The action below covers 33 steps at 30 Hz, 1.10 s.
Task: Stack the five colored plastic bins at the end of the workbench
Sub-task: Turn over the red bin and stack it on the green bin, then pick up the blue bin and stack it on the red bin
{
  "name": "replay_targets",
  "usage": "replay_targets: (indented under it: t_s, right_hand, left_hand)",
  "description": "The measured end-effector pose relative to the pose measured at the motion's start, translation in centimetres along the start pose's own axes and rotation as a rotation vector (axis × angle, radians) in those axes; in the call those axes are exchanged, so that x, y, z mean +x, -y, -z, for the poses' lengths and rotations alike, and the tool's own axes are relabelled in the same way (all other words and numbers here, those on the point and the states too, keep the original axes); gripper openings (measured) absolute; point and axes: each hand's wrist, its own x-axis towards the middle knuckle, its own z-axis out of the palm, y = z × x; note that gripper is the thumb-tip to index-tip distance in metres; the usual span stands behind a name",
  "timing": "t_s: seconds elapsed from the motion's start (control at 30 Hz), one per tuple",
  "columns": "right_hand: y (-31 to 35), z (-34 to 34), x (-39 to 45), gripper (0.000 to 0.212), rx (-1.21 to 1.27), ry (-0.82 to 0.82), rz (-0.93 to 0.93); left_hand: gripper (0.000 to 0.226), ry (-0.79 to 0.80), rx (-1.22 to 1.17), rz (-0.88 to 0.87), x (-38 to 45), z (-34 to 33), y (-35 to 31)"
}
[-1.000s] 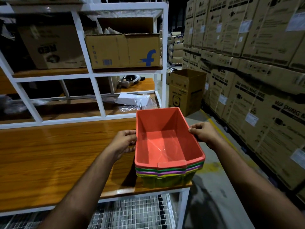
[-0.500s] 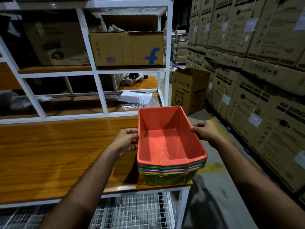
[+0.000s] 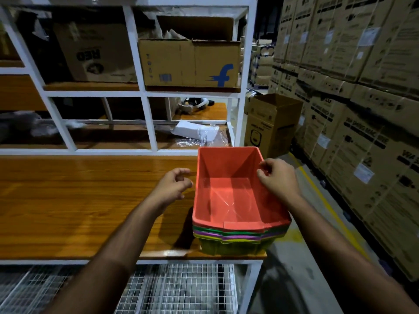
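1. the stack of bins (image 3: 238,232) sits at the lower middle-right of the frame, on the right end of the wooden worktop (image 3: 79,200), with its near corner reaching the worktop's front edge or slightly past it.
2. the orange bin (image 3: 231,191) is on top, nested down into the others. below its rim i can see green, purple and yellow rims, and the olive-green body of the bottom bin (image 3: 231,248). by my count that looks like five, though the thin rims are hard to separate.
3. my left hand (image 3: 172,189) is just beside the orange bin's left wall, not touching it as far as i can see. its grip is released, fingers loosely curled and holding nothing.
4. my right hand (image 3: 278,177) hovers over the bin's far right rim. its fingers are bent but loose, and it too holds nothing. i cannot tell whether a fingertip touches the rim.
5. the stack's long axis runs away from me, from the lower edge of the frame toward the white shelving frame (image 3: 145,123) behind. my hands flank its far half, one on each long side, and the right is the nearer to the plastic.
6. i judge the stacking done. if anything remains, it is a small nudge to the left to bring the stack fully onto the worktop, and the right hand is better placed to push.
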Motion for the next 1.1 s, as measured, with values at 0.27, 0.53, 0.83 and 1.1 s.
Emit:
replay_targets:
  t_s: [0.27, 0.53, 0.83, 1.1]
  right_hand:
    - [11.3, -5.0, -1.0, 0.039, -0.062, 0.197, 0.435]
    - [27.0, -15.5, -7.4, 0.05, -0.11, 0.384, 0.689]
    - [45.0, -28.2, -15.8, 0.062, -0.159, 0.53, 0.859]
    - [61.5, -39.3, -21.4, 0.071, -0.127, 0.572, 1.013]
  left_hand:
    - [0.053, -0.159, 0.521, -0.178, -4.2, 9.0, 4.0]
    - [0.061, -0.381, 0.898, -0.081, -12.2, 24.7, 10.9]
    - [0.061, -0.476, 1.003, 0.196, -21.5, 43.6, 20.6]
    - [0.066, -0.605, 0.993, 0.269, -25.8, 58.9, 26.6]
